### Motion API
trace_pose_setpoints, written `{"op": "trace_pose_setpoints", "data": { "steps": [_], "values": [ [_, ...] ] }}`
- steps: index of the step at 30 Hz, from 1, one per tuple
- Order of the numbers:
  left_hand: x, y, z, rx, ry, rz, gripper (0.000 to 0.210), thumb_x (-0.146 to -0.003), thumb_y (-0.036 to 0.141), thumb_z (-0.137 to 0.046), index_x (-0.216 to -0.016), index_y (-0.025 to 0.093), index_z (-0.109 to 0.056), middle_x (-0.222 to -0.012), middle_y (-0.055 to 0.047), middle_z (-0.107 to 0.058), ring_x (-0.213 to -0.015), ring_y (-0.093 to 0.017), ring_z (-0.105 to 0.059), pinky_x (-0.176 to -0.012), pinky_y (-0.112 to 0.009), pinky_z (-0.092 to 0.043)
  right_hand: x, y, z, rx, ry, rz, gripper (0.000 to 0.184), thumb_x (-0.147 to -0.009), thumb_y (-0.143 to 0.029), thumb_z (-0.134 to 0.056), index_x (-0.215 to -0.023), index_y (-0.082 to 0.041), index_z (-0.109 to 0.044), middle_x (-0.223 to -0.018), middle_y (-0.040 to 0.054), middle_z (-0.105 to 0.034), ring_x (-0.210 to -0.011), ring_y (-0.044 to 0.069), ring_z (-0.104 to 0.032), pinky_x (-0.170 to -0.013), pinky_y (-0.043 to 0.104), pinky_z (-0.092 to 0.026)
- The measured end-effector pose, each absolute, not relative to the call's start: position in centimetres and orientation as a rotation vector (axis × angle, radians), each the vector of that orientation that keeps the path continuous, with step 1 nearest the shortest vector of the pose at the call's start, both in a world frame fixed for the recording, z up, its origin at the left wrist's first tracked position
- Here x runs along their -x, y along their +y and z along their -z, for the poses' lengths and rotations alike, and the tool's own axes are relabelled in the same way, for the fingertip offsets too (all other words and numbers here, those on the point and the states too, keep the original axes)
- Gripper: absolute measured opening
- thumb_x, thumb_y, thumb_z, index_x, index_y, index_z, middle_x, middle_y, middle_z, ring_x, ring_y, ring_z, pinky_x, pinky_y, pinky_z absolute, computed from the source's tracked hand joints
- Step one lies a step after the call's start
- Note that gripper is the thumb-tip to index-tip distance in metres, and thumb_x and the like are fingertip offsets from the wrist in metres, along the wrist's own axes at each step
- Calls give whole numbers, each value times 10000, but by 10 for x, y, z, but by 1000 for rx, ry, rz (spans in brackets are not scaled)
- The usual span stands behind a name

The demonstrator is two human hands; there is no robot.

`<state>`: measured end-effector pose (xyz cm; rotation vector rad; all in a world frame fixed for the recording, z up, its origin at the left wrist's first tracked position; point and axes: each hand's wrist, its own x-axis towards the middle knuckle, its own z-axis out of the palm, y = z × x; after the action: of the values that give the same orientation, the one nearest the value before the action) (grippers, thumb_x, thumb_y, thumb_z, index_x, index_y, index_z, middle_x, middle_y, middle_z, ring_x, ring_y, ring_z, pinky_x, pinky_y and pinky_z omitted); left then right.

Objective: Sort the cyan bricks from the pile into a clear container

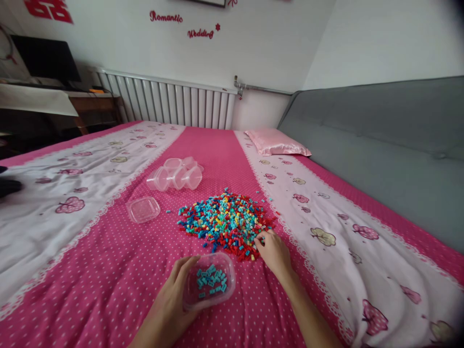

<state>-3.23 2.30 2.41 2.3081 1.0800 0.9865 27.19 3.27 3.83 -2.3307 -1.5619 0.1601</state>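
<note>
Left hand (174, 298): grip closed on the left side of an open, clear, rounded plastic tub (229, 271) containing small turquoise plastic bricks (211, 278), just nearer than the multicoloured heap of small bricks (224, 220). Right hand (273, 251): fingers bent at the heap's right edge; opening and any hold cannot be told. Risks, as judged: spillage onto the pink dotted bedspread (145, 270) if the left grip slackens; wrong-coloured pickup, given the close mixing.
</note>
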Motion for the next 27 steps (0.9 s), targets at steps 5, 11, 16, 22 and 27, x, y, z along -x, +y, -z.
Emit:
{"op": "trace_pose_setpoints", "data": {
  "steps": [5,11,16,22,27],
  "values": [
    [31,24,-24,-2297,1081,-989,685,-792,287,-756,-1397,303,-437,-1307,-109,-591,-1141,-324,-669,-929,-468,-600,-271,34,-37,2207,-1439,-208,172,-884,-206,-522,-832,-207,-686,-935,67,-635,-789,186,-605,-621,256,-357],
    [31,23,-22,-2333,1083,-982,737,-797,277,-766,-1431,318,-393,-1315,-109,-582,-1159,-324,-659,-936,-458,-597,-282,35,-38,1774,-1079,-473,181,-792,-360,-543,-743,-208,-629,-818,58,-649,-778,221,-570,-726,306,-403],
    [32,23,-23,-2375,1078,-1004,722,-800,289,-759,-1428,308,-403,-1316,-102,-591,-1157,-314,-666,-934,-433,-600,-290,35,-35,1626,-889,-679,303,-746,-518,-545,-787,-219,-581,-614,-38,-524,-539,150,-452,-531,260,-324],
    [31,23,-27,-2381,1055,-1025,686,-805,268,-736,-1412,301,-417,-1286,-90,-605,-1117,-294,-688,-908,-398,-612,-289,33,-38,1397,-668,-969,324,-638,-476,-610,-815,-225,-506,-601,-74,-517,-418,66,-330,-426,199,-189],
    [30,23,-26,-2374,1063,-1023,685,-823,300,-742,-1419,313,-405,-1293,-92,-595,-1134,-298,-676,-934,-422,-600,-292,33,-41,1262,-551,-1079,319,-614,-413,-654,-821,-221,-505,-586,-66,-529,-412,64,-348,-389,184,-180]
  ]
}}
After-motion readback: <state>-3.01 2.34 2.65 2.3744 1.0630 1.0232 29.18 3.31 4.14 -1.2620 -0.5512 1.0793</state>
